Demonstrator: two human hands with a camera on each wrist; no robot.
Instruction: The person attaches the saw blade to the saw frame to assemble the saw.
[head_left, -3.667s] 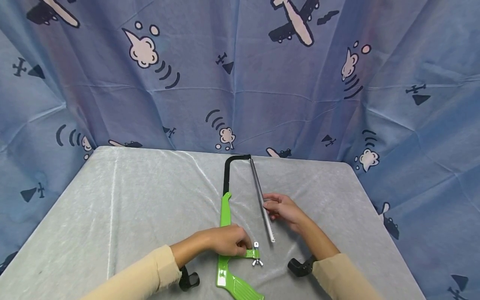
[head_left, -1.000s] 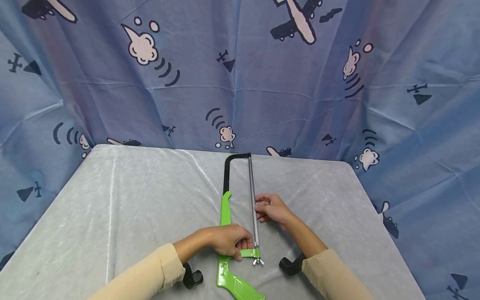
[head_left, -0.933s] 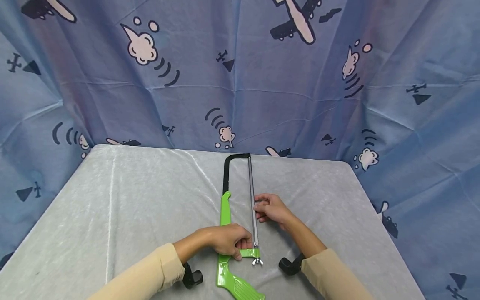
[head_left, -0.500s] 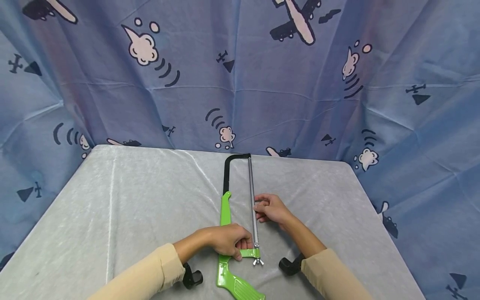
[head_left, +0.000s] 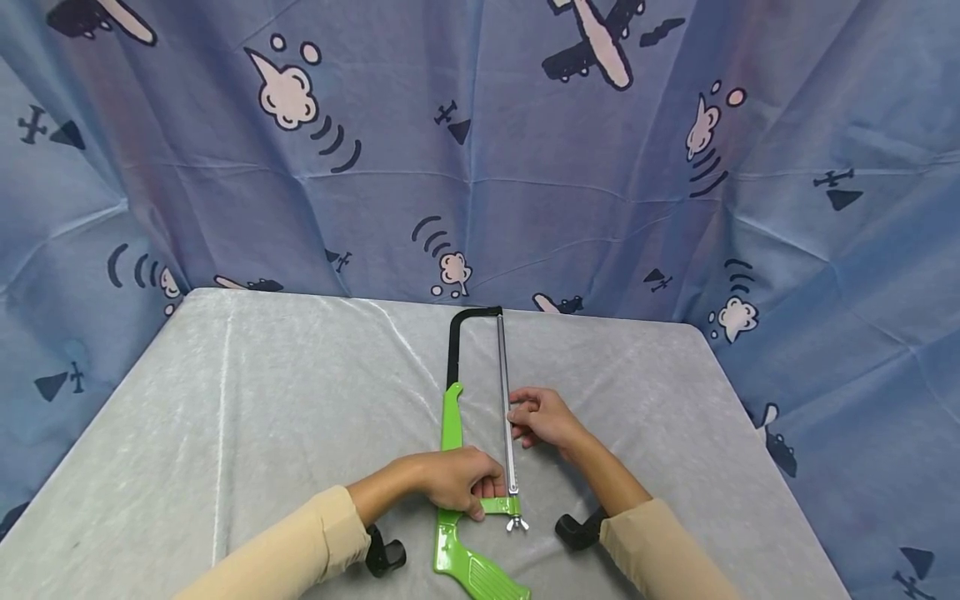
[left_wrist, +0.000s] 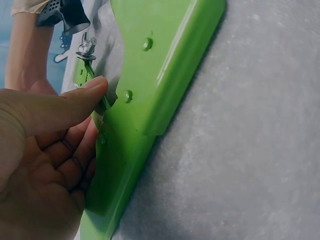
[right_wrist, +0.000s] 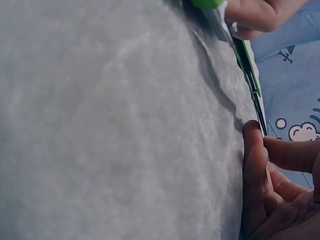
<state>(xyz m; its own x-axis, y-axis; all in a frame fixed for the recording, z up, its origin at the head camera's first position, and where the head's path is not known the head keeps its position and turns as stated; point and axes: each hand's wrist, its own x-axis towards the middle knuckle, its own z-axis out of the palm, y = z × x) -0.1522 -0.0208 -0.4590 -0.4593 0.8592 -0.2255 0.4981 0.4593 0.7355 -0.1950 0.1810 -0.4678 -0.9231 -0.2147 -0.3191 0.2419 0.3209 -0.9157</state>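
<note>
A hacksaw with a green handle (head_left: 480, 575) and a black front frame (head_left: 454, 350) lies on the table, its grip toward me. Along its right side runs the silver blade (head_left: 506, 358), the far end at the black frame's tip and the near end at the wing-nut fitting (head_left: 516, 523). My left hand (head_left: 463, 481) pinches the short green arm beside that fitting; in the left wrist view the thumb (left_wrist: 92, 92) lies on the arm. With thumb and fingers, my right hand (head_left: 546, 418) pinches the blade near its middle. Fingers hide part of the green frame.
Grey-white cloth (head_left: 315, 375) covers the table, with a few creases. Behind it hangs a blue curtain (head_left: 390, 133) printed with planes and clouds. Black wrist-worn devices sit under the left sleeve (head_left: 330, 542) and the right sleeve (head_left: 660, 546).
Since the oldest frame, my right hand has swung the blade's near end left, from apart to against the green arm's fitting. My left thumb has shifted slightly. Over the last second nothing visibly moves.
</note>
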